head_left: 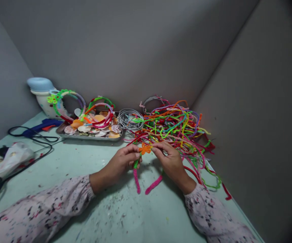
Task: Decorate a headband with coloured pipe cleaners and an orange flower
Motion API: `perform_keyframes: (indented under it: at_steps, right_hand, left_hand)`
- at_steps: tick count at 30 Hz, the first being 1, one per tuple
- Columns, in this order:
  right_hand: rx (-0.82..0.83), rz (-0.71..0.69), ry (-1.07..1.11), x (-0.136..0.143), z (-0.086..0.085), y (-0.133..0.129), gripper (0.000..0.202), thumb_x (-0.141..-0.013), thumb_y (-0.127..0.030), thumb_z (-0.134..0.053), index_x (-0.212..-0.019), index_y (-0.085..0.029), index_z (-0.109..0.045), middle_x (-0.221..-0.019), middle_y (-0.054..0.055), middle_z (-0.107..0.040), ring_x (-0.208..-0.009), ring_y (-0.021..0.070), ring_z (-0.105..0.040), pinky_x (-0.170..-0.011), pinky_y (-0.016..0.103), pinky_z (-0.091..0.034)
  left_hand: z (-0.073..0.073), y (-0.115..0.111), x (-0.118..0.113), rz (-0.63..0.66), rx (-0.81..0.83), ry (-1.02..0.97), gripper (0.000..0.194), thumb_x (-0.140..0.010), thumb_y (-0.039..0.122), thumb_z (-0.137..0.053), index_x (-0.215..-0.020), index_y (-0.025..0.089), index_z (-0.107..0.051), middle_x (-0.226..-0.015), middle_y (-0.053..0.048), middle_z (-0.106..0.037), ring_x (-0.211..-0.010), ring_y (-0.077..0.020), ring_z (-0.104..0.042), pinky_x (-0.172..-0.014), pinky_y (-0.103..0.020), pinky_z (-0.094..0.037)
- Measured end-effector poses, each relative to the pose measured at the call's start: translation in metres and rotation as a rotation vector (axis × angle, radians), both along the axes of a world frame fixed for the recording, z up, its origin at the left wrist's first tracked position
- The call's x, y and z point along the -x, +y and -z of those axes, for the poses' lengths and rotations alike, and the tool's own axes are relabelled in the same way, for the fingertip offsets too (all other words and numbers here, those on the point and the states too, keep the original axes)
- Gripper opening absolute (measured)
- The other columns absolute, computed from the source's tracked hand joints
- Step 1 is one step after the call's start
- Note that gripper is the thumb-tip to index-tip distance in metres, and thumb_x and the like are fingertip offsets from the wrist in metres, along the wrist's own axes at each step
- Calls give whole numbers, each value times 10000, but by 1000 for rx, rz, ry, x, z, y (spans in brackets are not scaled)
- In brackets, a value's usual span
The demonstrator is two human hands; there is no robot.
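Observation:
An orange pipe-cleaner flower point(145, 149) sits between my two hands, over the middle of the table. My left hand point(122, 161) is closed with thumb and fingers around a fuzzy headband point(136, 180) just beside the flower. The band is green near my fingers and pink toward its ends, which point down at the table. My right hand point(170, 162) pinches the flower's right edge between thumb and fingertips. It hides part of the headband's other arm, whose pink end shows below it.
A metal tray point(92, 137) of seashells bears decorated headbands point(102, 114). Beside it are a grey wire coil point(130, 119) and a tangled heap of pipe cleaners point(176, 121). At left stand a blue-lidded container point(41, 96), a blue corded tool point(39, 126) and a plastic bag point(19, 155). Walls enclose the table.

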State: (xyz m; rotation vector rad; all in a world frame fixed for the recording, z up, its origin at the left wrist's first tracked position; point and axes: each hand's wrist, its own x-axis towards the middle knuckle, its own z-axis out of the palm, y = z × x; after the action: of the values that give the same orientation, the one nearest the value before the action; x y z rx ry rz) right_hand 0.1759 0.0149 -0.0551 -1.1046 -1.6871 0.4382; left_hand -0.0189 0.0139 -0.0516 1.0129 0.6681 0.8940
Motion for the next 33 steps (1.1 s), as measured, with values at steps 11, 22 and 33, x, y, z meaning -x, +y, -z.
perform_keyframes:
  at_steps: [11,22,33]
  right_hand:
    - [-440,105,-271,7,-7,-20,303,-766,-140,-643,-1047,-246,-607,-1116,89,-557,-1062,255,-555,-910,454,-473]
    - [-557,86,-358,11,-11,-28,349,-754,-103,-623,-1057,-272,-590,-1114,80,-551,-1038,250,-564,-861,432,-488]
    - [-258,-29,-158,11,-19,-26,319,-809,-160,-553,-1121,-224,-535,-1061,88,-605,-1042,242,-560,-917,435,-458]
  left_hand:
    - [-8,-6,-4,-49,-13,-17,112,-767,208,-647,-859,169,-595,-769,1,-555,-637,-106,-509,-608,-254,-390]
    - [-14,-16,-5,-26,-144,79,96,-791,226,-620,-868,173,-598,-710,9,-521,-628,-114,-489,-606,-264,-374]
    - [-14,-11,-2,-74,-179,99,116,-797,251,-606,-883,188,-561,-724,21,-530,-606,-102,-454,-577,-243,-352]
